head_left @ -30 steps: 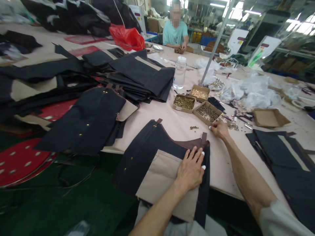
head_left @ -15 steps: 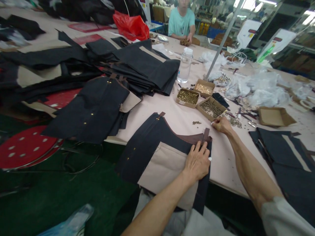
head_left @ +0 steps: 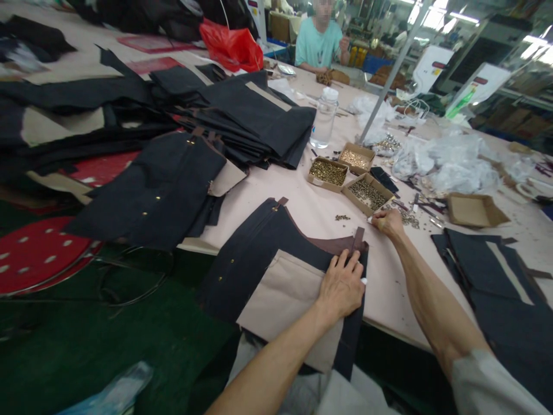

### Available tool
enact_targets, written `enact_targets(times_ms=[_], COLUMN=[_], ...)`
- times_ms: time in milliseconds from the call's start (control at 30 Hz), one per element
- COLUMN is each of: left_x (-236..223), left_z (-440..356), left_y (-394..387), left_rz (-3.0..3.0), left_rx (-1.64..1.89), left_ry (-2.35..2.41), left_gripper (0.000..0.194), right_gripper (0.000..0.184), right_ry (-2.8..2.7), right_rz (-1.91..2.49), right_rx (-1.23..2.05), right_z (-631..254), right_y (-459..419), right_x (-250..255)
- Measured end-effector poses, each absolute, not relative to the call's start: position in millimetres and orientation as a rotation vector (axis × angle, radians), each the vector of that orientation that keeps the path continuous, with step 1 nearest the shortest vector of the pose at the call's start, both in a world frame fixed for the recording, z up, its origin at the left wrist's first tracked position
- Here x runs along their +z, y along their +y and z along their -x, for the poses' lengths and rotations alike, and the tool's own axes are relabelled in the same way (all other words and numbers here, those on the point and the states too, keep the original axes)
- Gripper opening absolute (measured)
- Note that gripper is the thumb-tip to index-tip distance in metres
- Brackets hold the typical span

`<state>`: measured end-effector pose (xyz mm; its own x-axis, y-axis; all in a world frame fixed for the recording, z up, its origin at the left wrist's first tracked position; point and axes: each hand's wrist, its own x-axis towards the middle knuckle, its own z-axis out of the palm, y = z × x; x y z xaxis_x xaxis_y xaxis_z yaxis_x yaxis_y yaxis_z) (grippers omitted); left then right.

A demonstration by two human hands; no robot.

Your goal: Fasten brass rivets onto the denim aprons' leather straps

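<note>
My left hand (head_left: 342,286) lies flat, fingers spread, on a dark navy fabric piece (head_left: 263,248) with a beige pocket panel (head_left: 285,297) and brown trim, which hangs over the table's near edge. My right hand (head_left: 387,222) rests on the pink table beside a small cardboard box of brass rivets (head_left: 366,194), fingers pinched together on something too small to make out. A few loose rivets (head_left: 343,217) lie just left of that hand. Fingertips on both hands carry white tape.
Two more rivet boxes (head_left: 327,172) and a clear water bottle (head_left: 324,120) stand behind. Stacked dark fabric pieces (head_left: 246,118) fill the left; another piece (head_left: 496,271) lies right. Crumpled plastic bags (head_left: 453,161), an empty box (head_left: 473,208), a red stool (head_left: 38,259). A person in teal (head_left: 319,46) sits across.
The view shifted slightly. My right hand stayed by the rivet box with small finger movement; my left hand shifted slightly on the pocket. The person opposite raised a hand.
</note>
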<state>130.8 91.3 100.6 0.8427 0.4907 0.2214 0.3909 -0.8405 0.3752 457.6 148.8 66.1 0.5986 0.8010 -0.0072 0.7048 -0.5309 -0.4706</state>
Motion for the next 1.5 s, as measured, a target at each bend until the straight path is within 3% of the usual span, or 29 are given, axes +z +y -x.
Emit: enact_targets(times_ms=[367, 600, 1033, 1500], left_x=[100.8, 100.1, 99.4, 100.7], left_z=[-128.7, -129.3, -131.2, -131.4], left_y=[88.8, 89.5, 90.7, 92.9], left_rz=[-2.701, -2.696, -2.678, -2.671], left_rx=[0.466, 0.466, 0.443, 0.428], left_ry=[0.679, 0.675, 0.685, 0.671], left_gripper=[0.035, 0.036, 0.036, 0.036], right_gripper=[0.015, 0.011, 0.018, 0.013], right_ry=[-1.495, -1.763, -1.494, -1.353], right_rz=[2.374, 2.025, 1.994, 2.028], right_rx=[0.298, 0.735, 0.996, 1.233], right_z=[-413.5, -376.4, -380.8, -400.5], right_y=[126.5, 85.4, 94.3, 121.7], right_x=[99.9, 108.6, 95.6, 96.5])
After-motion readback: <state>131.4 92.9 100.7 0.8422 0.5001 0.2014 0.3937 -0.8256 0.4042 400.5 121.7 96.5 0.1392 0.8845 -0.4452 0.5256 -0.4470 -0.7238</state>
